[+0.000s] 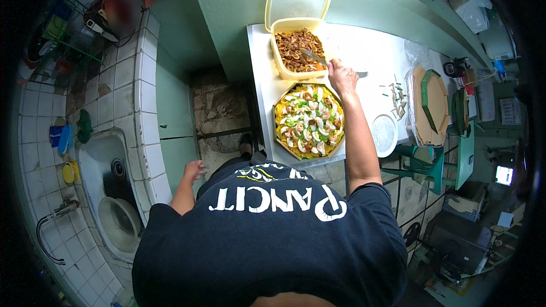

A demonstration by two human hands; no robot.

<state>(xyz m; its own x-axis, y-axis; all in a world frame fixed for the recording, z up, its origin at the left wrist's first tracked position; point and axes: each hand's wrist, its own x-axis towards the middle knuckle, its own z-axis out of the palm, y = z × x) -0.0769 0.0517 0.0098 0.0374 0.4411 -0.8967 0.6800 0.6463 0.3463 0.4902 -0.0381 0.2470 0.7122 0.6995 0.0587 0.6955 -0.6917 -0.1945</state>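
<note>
Partly, the right hand (pixel 342 76) hides its gripped utensil (pixel 313 56); left hand (pixel 194 170) half-curled, empty.

- Open tub (pixel 301 75) on the bench (pixel 261 82), behind the noodle tray (pixel 288 149).
- Cardboard trays (pixel 420 122) to the right.
- Sink (pixel 94 156) far left, bowl (pixel 116 223) in it.

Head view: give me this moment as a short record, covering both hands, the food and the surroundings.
right hand: holds a metal utensil, fingers closed around it
utensil tip: at the brown food; contact unclear
tub: yellow, open, on the white table; lid behind it
tray: eight-sided, nearer the person than the tub; holds yellow food topped with white slices and greens
left hand: beside the body; nothing visible in it
far left: sink
right side: cardboard boxes
</note>
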